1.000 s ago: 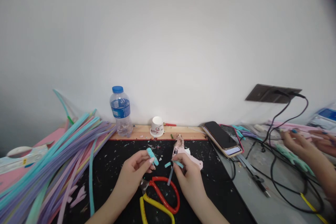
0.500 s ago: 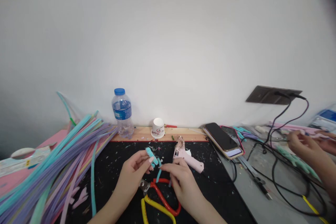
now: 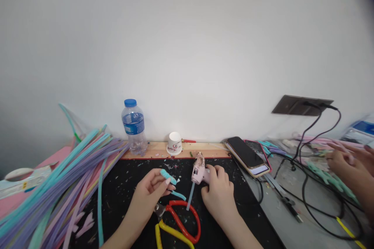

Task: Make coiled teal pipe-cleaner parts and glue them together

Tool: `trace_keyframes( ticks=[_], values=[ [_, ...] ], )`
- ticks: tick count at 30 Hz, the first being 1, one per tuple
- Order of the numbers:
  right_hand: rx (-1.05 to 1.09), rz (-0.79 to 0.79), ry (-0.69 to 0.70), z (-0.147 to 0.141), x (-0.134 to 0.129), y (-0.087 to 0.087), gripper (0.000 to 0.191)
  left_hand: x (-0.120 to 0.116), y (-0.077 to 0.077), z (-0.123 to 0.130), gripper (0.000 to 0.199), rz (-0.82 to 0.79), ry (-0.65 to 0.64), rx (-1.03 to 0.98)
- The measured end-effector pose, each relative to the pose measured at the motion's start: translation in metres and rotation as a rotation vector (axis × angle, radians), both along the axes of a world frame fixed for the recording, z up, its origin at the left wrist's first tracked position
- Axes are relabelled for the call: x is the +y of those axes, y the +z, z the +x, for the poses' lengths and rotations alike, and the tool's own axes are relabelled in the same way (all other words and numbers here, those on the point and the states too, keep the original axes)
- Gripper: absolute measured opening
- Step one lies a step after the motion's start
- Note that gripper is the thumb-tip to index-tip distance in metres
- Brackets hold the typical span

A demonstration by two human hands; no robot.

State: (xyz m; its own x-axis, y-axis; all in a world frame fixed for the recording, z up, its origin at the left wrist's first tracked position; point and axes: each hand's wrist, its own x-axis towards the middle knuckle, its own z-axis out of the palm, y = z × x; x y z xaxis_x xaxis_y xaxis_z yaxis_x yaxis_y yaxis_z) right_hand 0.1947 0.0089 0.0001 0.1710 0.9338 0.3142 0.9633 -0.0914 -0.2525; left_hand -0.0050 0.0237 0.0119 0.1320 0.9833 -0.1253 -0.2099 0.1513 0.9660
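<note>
Between its thumb and fingers, my left hand [image 3: 147, 191] pinches a small turquoise fuzzy piece [image 3: 168, 177], with a thin turquoise strip [image 3: 179, 195] sticking out to the right. My right hand [image 3: 218, 190] is wrapped round the handle of a pale pink glue gun [image 3: 198, 173], whose nozzle end points away from me. A translucent glue stick [image 3: 191, 196] sticks out of the gun's rear. Below my hands lie pliers [image 3: 182, 221] with one red and one yellow handle, on the black mat [image 3: 242, 212].
Many pastel fuzzy stems [image 3: 73, 179] lie at left. A water bottle [image 3: 133, 126] and paper cup [image 3: 174, 144] stand by the wall. Phones [image 3: 248, 155], black cables [image 3: 304, 186] and another person's hands [image 3: 347, 167] are at right.
My right hand has left the turquoise strip, moved right and closed on the glue gun. The gun has turned and its glue stick now shows. My left hand still holds the turquoise piece.
</note>
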Motion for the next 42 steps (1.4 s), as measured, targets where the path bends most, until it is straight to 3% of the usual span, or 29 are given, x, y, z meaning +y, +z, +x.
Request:
trace_keyframes(
  ticks=[4,7,12,16,26,34,42],
  values=[
    [0.037,-0.060,-0.006,0.007,0.002,0.002,0.041,-0.001,0.002,0.000,0.026,-0.008,-0.006,-0.017],
    [0.213,-0.013,0.028,0.012,0.005,0.008,0.034,0.000,-0.001,-0.001,0.027,-0.013,0.008,-0.020],
    [0.623,0.028,0.259,0.011,0.007,0.009,0.015,0.002,-0.005,-0.002,0.022,-0.012,0.053,-0.008],
    [0.782,0.006,0.373,0.006,0.003,0.002,0.009,0.004,-0.008,-0.004,0.017,0.009,0.076,0.003],
    [0.841,-0.139,0.522,0.001,0.000,0.000,0.006,0.005,-0.005,-0.001,0.017,0.012,0.095,0.016],
    [0.812,-0.160,0.558,-0.001,0.001,0.003,0.002,0.004,-0.008,-0.001,0.017,0.013,0.086,0.021],
    [0.787,-0.158,0.553,-0.002,0.000,0.004,0.012,0.003,-0.005,-0.001,0.017,0.024,0.086,0.056]
  ],
)
